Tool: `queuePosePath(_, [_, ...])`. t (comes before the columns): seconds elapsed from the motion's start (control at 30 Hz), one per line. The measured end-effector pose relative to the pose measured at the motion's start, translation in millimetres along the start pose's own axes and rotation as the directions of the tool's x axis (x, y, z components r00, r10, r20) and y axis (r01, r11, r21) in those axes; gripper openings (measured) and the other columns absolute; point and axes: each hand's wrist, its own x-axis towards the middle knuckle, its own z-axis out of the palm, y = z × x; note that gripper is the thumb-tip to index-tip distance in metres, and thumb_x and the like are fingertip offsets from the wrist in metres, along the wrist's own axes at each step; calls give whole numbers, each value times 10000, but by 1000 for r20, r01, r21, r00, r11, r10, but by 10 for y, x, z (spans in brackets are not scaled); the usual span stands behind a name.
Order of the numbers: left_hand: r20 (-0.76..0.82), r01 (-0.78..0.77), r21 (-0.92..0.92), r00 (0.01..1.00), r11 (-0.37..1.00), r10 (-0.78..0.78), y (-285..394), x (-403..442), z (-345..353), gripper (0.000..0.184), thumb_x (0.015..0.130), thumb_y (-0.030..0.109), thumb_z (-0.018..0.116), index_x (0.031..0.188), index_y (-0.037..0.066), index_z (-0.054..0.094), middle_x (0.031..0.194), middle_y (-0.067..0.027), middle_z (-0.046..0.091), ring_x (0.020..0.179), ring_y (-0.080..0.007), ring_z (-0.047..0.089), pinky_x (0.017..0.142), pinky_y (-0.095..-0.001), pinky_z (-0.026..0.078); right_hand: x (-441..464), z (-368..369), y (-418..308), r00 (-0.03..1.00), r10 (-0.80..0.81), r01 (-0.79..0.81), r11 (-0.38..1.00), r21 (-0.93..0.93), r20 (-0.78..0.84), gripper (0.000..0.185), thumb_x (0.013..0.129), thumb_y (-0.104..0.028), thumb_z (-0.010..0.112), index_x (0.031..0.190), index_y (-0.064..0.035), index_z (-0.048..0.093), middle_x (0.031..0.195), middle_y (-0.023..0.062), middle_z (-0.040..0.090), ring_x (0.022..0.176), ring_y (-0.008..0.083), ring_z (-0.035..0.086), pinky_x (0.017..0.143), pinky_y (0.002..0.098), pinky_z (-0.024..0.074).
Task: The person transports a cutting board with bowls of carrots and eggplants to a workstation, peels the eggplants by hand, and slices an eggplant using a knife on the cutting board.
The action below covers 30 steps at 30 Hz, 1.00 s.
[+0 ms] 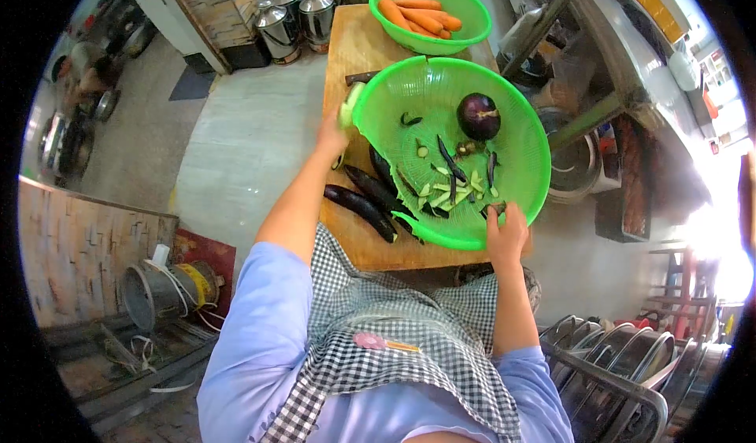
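Note:
A large green plastic basket (520,167) with a broken left edge lies over a wooden board. Inside it are a round dark eggplant (479,117) and scattered peel scraps (453,195). My left hand (334,132) is at the basket's left rim, closed on a pale green piece (351,104). My right hand (508,230) is closed at the lower right rim, its fingertips on a small dark scrap. Several long dark eggplants (362,208) lie on the board, partly under the basket's broken edge.
The wooden board (345,41) also bears a green bowl (479,14) of carrots (421,18) at the back and a dark handle (361,77). Metal flasks (317,14) stand behind on the left. A metal rack (622,364) is at the lower right.

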Motion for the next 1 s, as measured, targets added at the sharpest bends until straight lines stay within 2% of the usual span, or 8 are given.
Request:
queuePosePath(0.13, [236,-127,-132,959,983,156,-168,297,159,467,834,103,528,1296,137,462,1256,-156,512,1151,-258,482,910,-326,402,40,6,-31,999,28,-28,1000,1,19,156,764,-138,631,791,-45,510,754,145,545,741,358,514,643,441,396])
queuePosePath(0.2, [290,115,-448,957,887,22,-513,642,388,413,853,178,511,1263,130,497,1219,-165,528,1137,-270,486,904,-338,402,39,2,-54,999,35,-35,999,2,20,147,764,-134,628,810,-45,521,761,138,550,747,354,519,646,436,401])
queuePosePath(0.27, [286,196,-413,955,889,-78,-759,707,423,392,861,234,510,1236,118,520,1166,-168,546,1113,-281,490,892,-356,405,23,-2,-56,998,51,-51,999,4,41,143,765,-129,625,829,-44,529,765,131,555,753,349,524,648,431,404])
queuePosePath(0.43, [-154,110,529,988,841,-32,0,51,16,379,864,265,526,1204,98,532,1037,-147,572,1035,-318,494,839,-411,420,30,-4,-62,999,38,-37,998,-49,20,146,768,-130,621,844,-42,531,762,125,560,752,343,532,645,426,405])
queuePosePath(0.53, [-276,147,371,960,917,-42,-333,-74,203,398,862,249,534,1227,91,509,1149,-153,544,1087,-337,480,877,-406,410,42,26,-44,1000,28,-28,1000,-11,7,158,773,-146,620,842,-39,526,750,133,555,734,355,531,629,432,403])
queuePosePath(0.73, [-25,28,-275,999,961,-36,-690,262,432,391,849,169,552,1226,74,507,1232,-181,509,1135,-317,481,934,-375,378,35,70,19,998,51,-48,996,-78,36,194,787,-186,617,825,-30,508,742,161,549,714,384,520,605,451,397])
queuePosePath(0.93, [-199,161,-101,964,982,-179,104,-424,-55,212,826,137,563,1000,17,582,941,-139,628,940,-258,586,827,-353,438,20,73,22,999,47,-46,998,-35,4,221,797,-204,615,817,-23,490,751,175,549,729,387,523,611,458,397])
queuePosePath(1.0, [-48,-61,-18,997,998,60,148,-765,-45,181,802,123,575,945,12,572,890,-133,618,902,-261,585,807,-350,442,36,102,51,999,45,-46,999,-21,-24,229,799,-212,617,824,-22,491,755,178,548,736,386,525,614,455,398])
